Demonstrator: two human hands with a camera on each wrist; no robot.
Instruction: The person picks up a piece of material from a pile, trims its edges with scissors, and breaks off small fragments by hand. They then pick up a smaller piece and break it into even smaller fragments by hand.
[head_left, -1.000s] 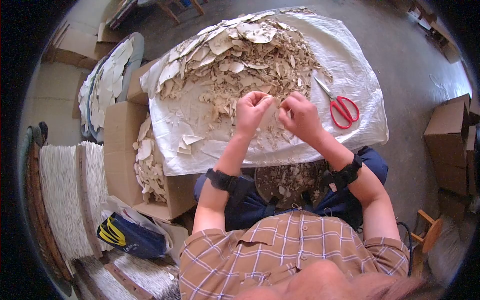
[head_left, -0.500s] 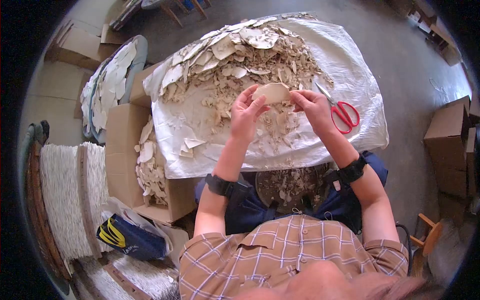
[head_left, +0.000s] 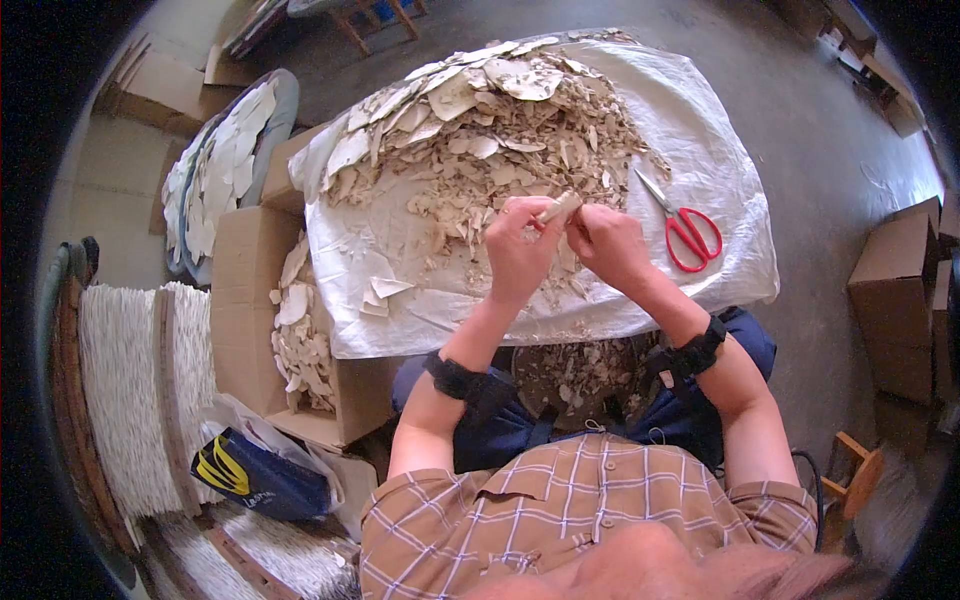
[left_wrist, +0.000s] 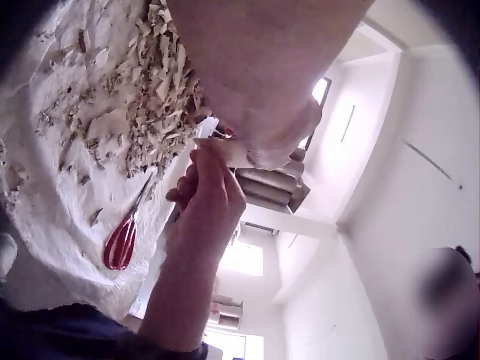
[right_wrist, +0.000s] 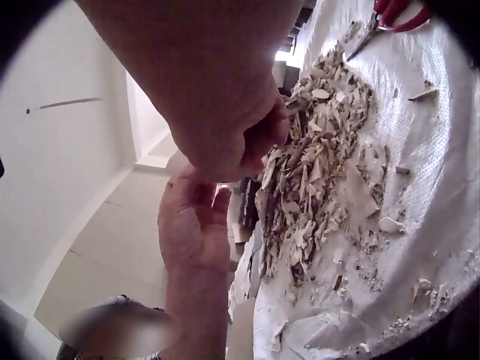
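Observation:
Over the white cloth, the left hand [head_left: 520, 250] grips a pale flat piece [head_left: 560, 207] seen nearly edge-on, thumb and fingers round it. The right hand [head_left: 612, 243] pinches at the right end of the same piece, its fingers curled in. In the left wrist view the piece [left_wrist: 234, 152] shows between the two hands, and the right hand [left_wrist: 206, 202] has its fingertips on its edge. Behind the hands spreads a heap of pale flakes and chips [head_left: 540, 130]. In the right wrist view the piece is mostly hidden by the hands.
Red-handled scissors [head_left: 692, 238] lie on the cloth [head_left: 735, 200] right of the hands. A few pale pieces [head_left: 385, 290] lie at its left. A cardboard box [head_left: 245, 310] of pale pieces stands left, with a blue bag [head_left: 265, 475] below it. A dark container [head_left: 575, 385] sits between the legs.
Half a second ago the piece was held broad and flat between both hands; now it is tilted nearly edge-on. The hands have come closer together and slightly lower, and the right fingers have curled in.

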